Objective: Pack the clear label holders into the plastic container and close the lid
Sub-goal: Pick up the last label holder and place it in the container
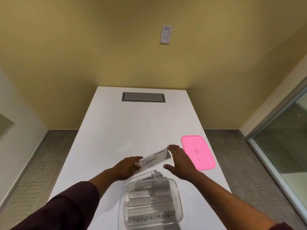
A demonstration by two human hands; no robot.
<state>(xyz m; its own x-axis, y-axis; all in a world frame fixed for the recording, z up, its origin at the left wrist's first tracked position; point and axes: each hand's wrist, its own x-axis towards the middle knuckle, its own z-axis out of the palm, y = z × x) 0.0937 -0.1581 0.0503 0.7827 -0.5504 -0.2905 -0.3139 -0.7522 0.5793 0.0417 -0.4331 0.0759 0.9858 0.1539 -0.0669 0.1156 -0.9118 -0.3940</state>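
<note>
A clear label holder marked ELEPHANT (153, 161) is lifted above the white table (136, 123), tilted up to the right. My left hand (127, 167) grips its left end. My right hand (180, 159) touches its right end with fingertips, fingers spread. Just below them sits the open clear plastic container (177, 193), holding label holders marked DOG (150, 200) and SUPERMAN (152, 218). The pink lid (197, 152) lies flat on the table to the right of my right hand.
A grey cable hatch (143, 97) is set into the table's far end. A yellow wall with a light switch (166, 34) stands behind. Carpet lies on both sides, and a glass panel (282, 146) is at the right.
</note>
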